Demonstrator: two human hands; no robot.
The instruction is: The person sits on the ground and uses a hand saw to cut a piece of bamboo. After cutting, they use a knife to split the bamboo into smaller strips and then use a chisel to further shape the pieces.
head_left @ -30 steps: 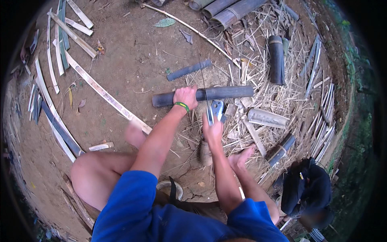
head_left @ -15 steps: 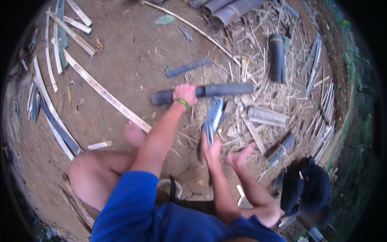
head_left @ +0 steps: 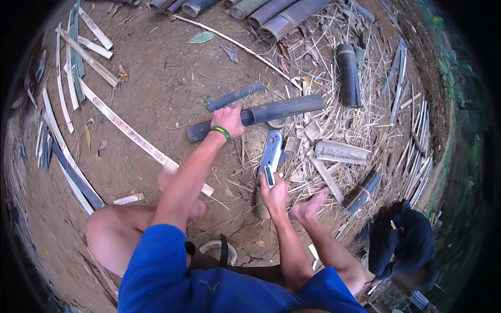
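Observation:
My left hand (head_left: 228, 121), with a green and yellow band at its wrist, is closed over a dark bamboo tube (head_left: 287, 108). The tube slants across in front of me, its right end farther off; a dark line crosses it just right of my hand. My right hand (head_left: 274, 193) grips a silver metal tool (head_left: 271, 148) with a flat, holed plate, whose exact kind I cannot make out. The plate points away from me, just short of the tube and apart from it. Beyond my left hand lies a shorter dark bamboo piece (head_left: 236, 96).
Split bamboo strips (head_left: 128, 128) lie at the left, and more tubes (head_left: 292, 20) at the far side. Straw-like shavings (head_left: 334, 73) and a split bamboo half (head_left: 342, 152) cover the right. My bare foot (head_left: 309, 204) is near the tool. A person in dark clothes (head_left: 399, 240) is at lower right.
The bamboo tube and my left hand have shifted slightly left, and the tube's right end has moved farther away. The tool is now apart from the tube, its plate turned more face-up.

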